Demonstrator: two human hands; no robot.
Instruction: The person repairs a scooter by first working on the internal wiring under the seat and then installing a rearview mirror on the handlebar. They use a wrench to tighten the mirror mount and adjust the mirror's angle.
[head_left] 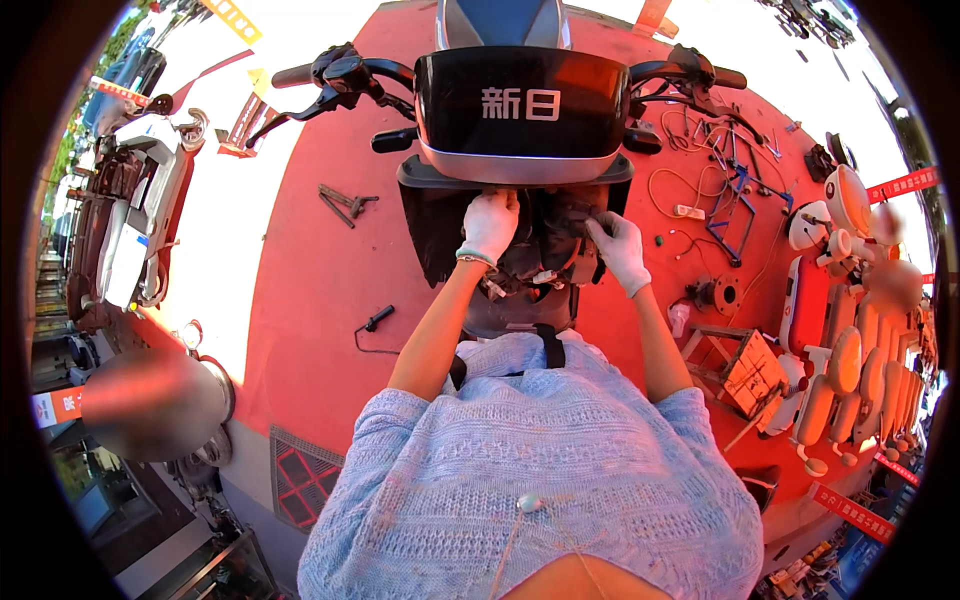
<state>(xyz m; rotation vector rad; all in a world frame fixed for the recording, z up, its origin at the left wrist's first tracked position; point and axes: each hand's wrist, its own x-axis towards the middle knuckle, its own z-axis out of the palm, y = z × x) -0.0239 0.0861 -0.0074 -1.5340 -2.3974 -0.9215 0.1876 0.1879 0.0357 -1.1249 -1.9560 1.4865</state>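
Red floor (330, 270) flanks the scooter (520, 130); patterned mat (301, 482) at the person's left.

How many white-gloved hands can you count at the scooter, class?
2: the left hand, partly hidden beneath the scooter's black front panel, and the right hand, farther right and lower than that panel.

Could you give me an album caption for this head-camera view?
White-gloved left hand and right hand, busy at the front of a scooter on red floor.
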